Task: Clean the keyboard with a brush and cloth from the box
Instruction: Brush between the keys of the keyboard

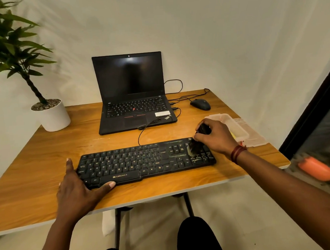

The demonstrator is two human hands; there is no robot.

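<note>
Closest to me, I have the left hand flat and spread wide on the worktop. Its thumb lies along the front edge of the keyboard and its fingers run up the left end, gripping nothing. I judge it is there as a brace so the board does not slide under the strokes. The keyboard lies across the near middle of the worktop, slightly skewed, with pale dust streaks over its right third. At that end the right hand is curled round the stubby handle of the brush, held low near the bristles for control. The bristles are splayed against the keys of the number pad, so the sweeping step is in hand and the wiping is yet to come. Just behind that hand sits the clear plastic box, near the right edge. A bit of yellow shows at its near side, possibly the cloth, though I cannot be sure. The box is tight against my knuckles and could get nudged on a backstroke. The keyboard's cable loops up to the open laptop, so dust pushed rearward would land by it. Farther back are a mouse to the right and a potted plant at the left corner, both well apart from the work.
</note>
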